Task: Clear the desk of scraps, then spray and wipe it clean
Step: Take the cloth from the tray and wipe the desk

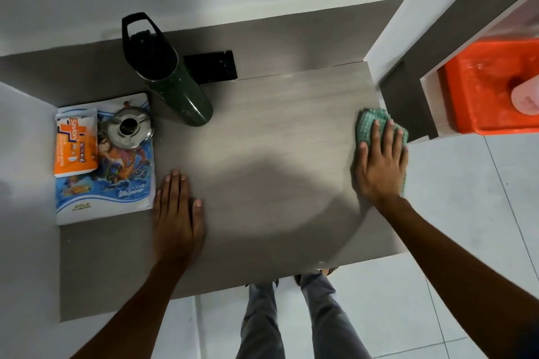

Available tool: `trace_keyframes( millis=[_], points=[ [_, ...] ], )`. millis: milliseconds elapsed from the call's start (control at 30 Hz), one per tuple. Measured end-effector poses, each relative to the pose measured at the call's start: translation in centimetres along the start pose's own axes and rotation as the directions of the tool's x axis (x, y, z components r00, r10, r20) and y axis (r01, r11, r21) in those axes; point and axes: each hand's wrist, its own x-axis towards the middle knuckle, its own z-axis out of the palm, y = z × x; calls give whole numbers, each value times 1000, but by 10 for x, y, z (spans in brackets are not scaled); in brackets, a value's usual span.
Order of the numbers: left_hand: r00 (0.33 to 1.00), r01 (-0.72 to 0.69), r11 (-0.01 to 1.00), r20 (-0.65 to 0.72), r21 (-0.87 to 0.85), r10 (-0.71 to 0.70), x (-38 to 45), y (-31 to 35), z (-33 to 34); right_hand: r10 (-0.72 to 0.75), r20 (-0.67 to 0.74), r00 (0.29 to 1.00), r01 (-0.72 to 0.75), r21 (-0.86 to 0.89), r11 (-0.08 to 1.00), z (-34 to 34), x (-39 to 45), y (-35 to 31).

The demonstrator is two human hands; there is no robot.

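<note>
**Right hand pressing cloth at the desk's right edge**

Your right hand (379,163) lies palm down on a green checked cloth (370,121), fingers (376,131) spread flat and extended over it rather than curled around it. The cloth sits at the right edge of the desk (262,131), with part of it showing beyond your fingertips and a strip along the outer side of your hand.

Your left hand (178,213) rests flat on the desk surface, fingers extended and together, holding nothing. It sits just beside the lower right corner of a notebook (122,183) with a blue illustrated cover.

The notebook lies in the left rear area of the desk, against the white side wall. Two items rest on it: an orange and white Savlon wipes packet (75,143) on its left half, and a round metal ashtray (129,128) near its upper right corner.

A dark green water bottle (175,81) with a black carry-handle lid stands behind and to the right of the ashtray. A black rectangular object (213,65) lies flat behind the bottle, near the rear of the desk; what it is cannot be determined.

The centre of the desk between your hands carries no items. An orange plastic tub (481,90) sits on a shelf to the right, apart from the desk.
</note>
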Motion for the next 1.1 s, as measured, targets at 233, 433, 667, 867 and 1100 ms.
trace_keyframes(
  millis=[233, 433, 667, 867, 1100],
  points=[
    [1000, -18, 1000, -17, -6, 18, 0, -3, 2, -224, 75, 972, 225, -3, 974, 27, 48, -110],
    [999, -32, 999, -35, 8, 32, 1, -6, 4, -470, 77, 879, 472, -1, 882, 66, -24, -154],
    [998, -39, 999, -46, 6, 39, 0, -6, 3, -623, 109, 775, 626, 1, 779, 90, -144, -105],
    [1000, -20, 1000, -11, -10, 20, 0, -6, 2, -530, 77, 845, 534, -57, 844, 70, -178, -4],
    [1000, -23, 1000, 5, 0, 23, 1, -5, 1, -177, -88, 980, 178, -4, 984, 18, -124, 84]
  ],
)
